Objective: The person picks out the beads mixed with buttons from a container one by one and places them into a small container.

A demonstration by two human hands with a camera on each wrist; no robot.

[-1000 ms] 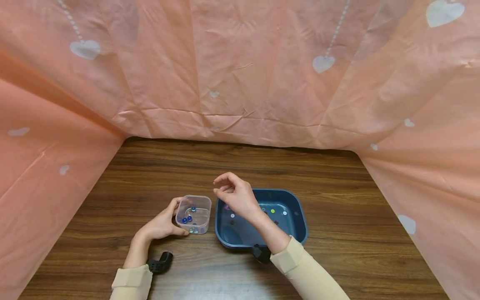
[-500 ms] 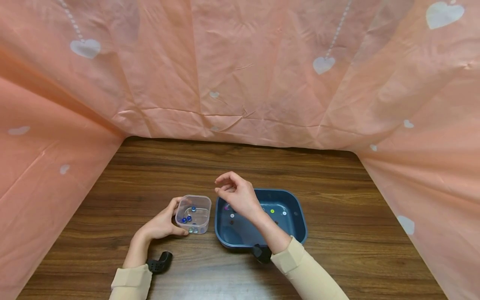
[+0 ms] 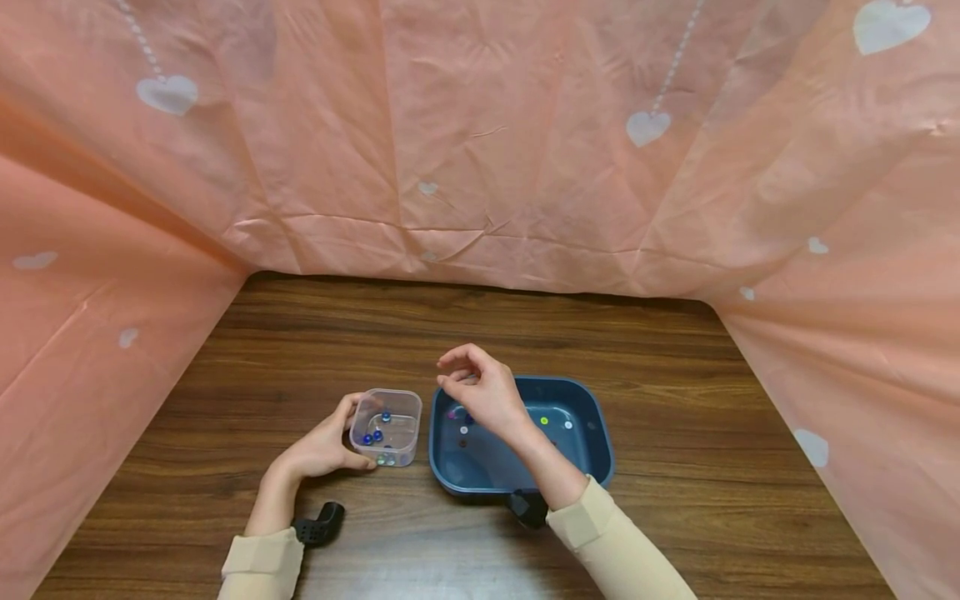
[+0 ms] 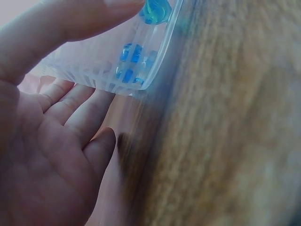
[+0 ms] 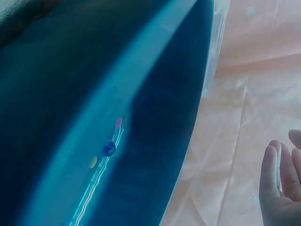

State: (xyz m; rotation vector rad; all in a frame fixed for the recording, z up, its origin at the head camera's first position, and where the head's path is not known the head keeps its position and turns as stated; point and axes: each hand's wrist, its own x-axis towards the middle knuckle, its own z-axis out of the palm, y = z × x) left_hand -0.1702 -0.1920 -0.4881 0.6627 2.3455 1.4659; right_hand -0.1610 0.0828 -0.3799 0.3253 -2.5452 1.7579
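One clear tub [image 3: 387,426] — one blue tray [image 3: 592,433]

We find the small container [image 3: 386,427] just left of the tray [image 3: 592,433] on the table [image 3: 675,375], beads in each. Left hand [image 3: 322,450] sits against the container's left side; right hand [image 3: 483,392] hangs above the tray's left end. Curtain [image 3: 480,142] behind.

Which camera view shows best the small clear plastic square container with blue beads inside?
The head view: the small clear plastic square container appears whole, the left hand gripping it, beside the dark blue plastic tray. The left wrist view shows only a blurred wall. In the right wrist view I cannot make it out.
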